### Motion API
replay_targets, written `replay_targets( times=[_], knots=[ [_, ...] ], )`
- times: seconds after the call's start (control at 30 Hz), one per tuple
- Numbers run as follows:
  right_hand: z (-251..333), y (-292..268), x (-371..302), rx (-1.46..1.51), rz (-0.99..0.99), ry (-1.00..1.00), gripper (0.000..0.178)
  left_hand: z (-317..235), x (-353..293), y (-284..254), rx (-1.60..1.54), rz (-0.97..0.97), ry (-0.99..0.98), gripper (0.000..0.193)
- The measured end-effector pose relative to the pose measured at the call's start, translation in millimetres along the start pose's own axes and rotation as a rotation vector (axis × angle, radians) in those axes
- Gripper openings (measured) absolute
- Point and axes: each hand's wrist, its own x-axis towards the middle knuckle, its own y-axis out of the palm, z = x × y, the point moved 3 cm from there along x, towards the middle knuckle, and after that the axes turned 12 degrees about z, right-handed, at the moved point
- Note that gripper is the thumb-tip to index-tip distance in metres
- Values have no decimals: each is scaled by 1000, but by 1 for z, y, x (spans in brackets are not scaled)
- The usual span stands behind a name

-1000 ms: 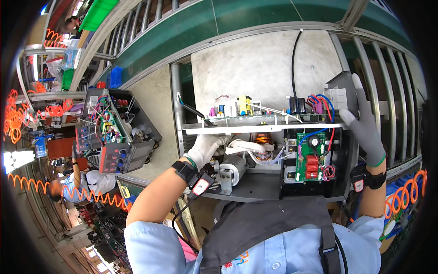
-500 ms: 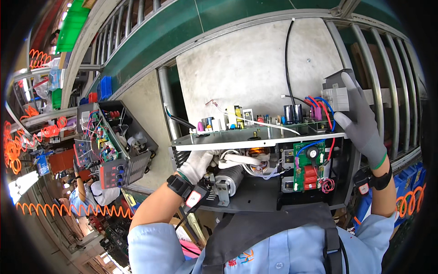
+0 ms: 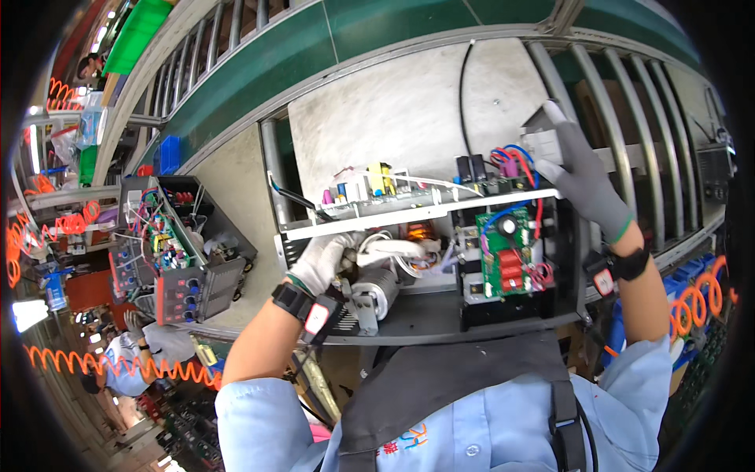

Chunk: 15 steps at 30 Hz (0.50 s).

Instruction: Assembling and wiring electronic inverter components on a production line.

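Observation:
An opened metal chassis (image 3: 425, 326) lies in front of me, packed with electronics. Along its middle runs a pale metal plate edge (image 3: 370, 222), with capacitors and other parts standing behind it. My left hand (image 3: 318, 263), in a whitish glove, reaches under that plate beside white sleeved cables (image 3: 389, 252); its fingers are bent and their tips hidden. Below it sits a cylindrical coil (image 3: 376, 289). At the far right, my right hand (image 3: 586, 182), gloved in grey, clasps a light grey boxy end piece (image 3: 541, 146) between thumb and fingers. Beside it, red and blue wires run to a green circuit board (image 3: 505, 263).
A pale board (image 3: 393, 106) lies behind the chassis, a black cable (image 3: 465, 98) across it. Metal rollers (image 3: 612, 118) flank it on the right. Another open unit (image 3: 185, 252) stands at left. Orange coiled hoses (image 3: 118, 363) hang about; a co-worker (image 3: 130, 358) is at far left.
The chassis has shifted away from me over the board, its right end more than its left, with both hands moving along. The whole view has also slid somewhat.

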Motion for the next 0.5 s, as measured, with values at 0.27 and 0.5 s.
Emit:
replay_targets(
  times=[0.27,0.5],
  knots=[
    [37,-26,-26,-23,82,52,71,-22,-17,-8,744,91,376,29],
    [62,-8,-107,-47,48,96,64,-4,-8,1,1266,-106,411,21]
  ],
)
